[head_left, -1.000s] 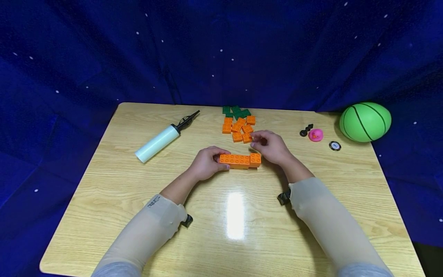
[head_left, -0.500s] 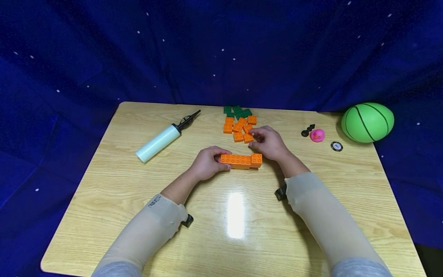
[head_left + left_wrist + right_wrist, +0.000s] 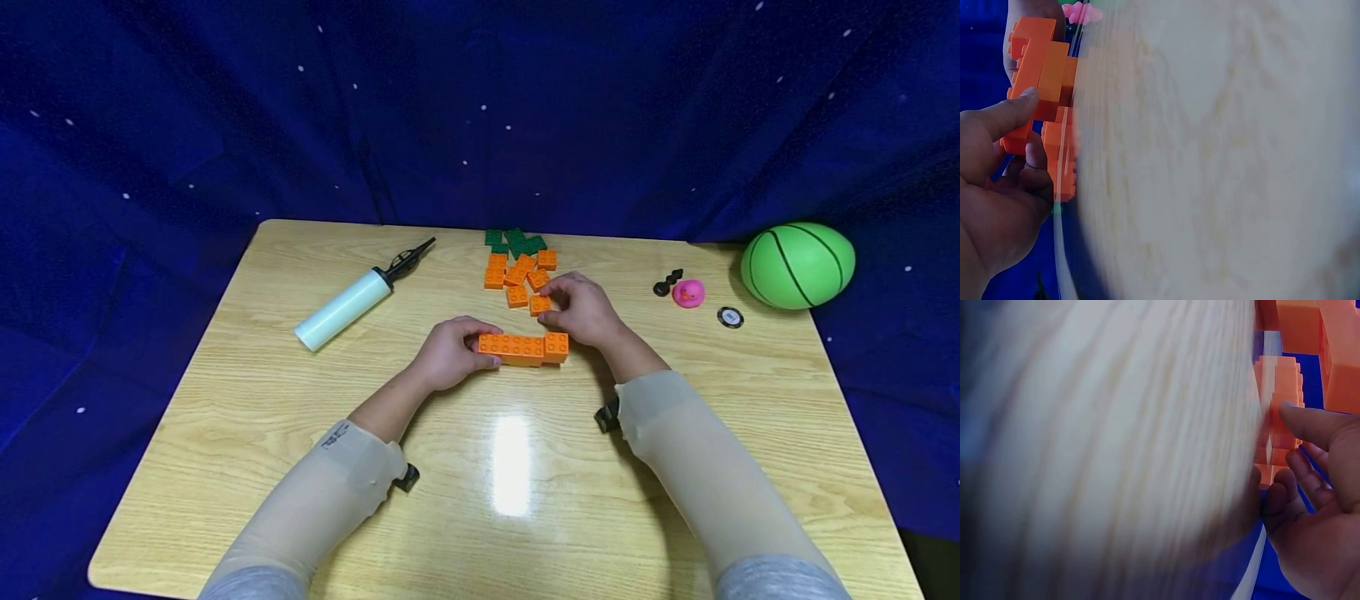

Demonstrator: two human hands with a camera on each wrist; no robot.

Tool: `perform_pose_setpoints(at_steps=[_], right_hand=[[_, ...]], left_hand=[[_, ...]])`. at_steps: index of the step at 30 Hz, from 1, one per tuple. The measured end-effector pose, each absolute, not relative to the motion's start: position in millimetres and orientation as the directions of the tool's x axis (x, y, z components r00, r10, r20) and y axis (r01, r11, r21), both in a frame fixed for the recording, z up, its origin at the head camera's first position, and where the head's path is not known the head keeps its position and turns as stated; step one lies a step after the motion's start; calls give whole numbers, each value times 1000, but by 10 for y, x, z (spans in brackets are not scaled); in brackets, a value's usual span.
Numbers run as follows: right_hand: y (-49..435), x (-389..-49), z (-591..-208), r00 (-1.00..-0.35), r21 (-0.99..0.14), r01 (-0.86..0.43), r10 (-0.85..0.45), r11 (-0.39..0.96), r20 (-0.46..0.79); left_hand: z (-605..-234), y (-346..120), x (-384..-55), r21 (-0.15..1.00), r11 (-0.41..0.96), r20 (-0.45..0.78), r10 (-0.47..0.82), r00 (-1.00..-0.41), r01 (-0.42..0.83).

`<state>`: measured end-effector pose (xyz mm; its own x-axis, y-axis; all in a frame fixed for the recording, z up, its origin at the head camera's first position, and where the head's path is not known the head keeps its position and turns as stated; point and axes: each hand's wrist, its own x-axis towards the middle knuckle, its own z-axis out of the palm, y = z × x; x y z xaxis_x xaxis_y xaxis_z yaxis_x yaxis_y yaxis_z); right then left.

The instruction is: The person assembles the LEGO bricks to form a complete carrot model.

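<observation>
In the head view my left hand [image 3: 450,357] grips the left end of an assembly of joined orange toy bricks [image 3: 512,348], thumb on the near side. A square four-stud brick sits higher at its right end. The left wrist view shows that the assembly [image 3: 1038,69] has more bricks joined beneath its long upper row. My right hand [image 3: 587,310] pinches a loose orange toy brick [image 3: 540,306] at the near edge of a pile of orange bricks [image 3: 516,273]. Its thumb lies against the brick [image 3: 1285,419] in the right wrist view.
Several dark green bricks [image 3: 515,242] lie behind the orange pile. A pale blue hand pump [image 3: 345,308] with a black nozzle lies at left. Toward the right are a small black object [image 3: 664,283], a pink rubber duck [image 3: 688,293], a poker chip [image 3: 730,317] and a green ball [image 3: 797,266].
My right hand has closed on the orange brick at the pile's near edge and drawn it slightly toward me, apart from its neighbours. The left hand and its assembly have stayed in place.
</observation>
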<state>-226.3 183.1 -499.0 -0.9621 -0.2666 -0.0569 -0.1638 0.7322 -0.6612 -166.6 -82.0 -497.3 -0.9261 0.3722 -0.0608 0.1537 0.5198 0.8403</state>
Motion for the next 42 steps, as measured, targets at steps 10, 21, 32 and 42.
perform_pose_setpoints(at_steps=[10,21,32,42], right_hand=[[1853,-2226,-4957,-963,-670,-147,-261,727,-72],[1882,-2154,-4878,-953,-676,-192,-299,711,-44],[1878,-2082,-4727,-948,-682,-230,-319,694,-5],[1827,-1960,-4642,-934,-711,-263,-358,653,17]], left_hand=[[-4974,-818,-1676,844,511,-52,381,-923,164],[-4967,-830,-1672,840,519,-58,379,-923,160],[-4953,-823,-1676,835,526,-61,382,-922,162],[-4974,-818,-1674,829,535,-63,379,-923,163]])
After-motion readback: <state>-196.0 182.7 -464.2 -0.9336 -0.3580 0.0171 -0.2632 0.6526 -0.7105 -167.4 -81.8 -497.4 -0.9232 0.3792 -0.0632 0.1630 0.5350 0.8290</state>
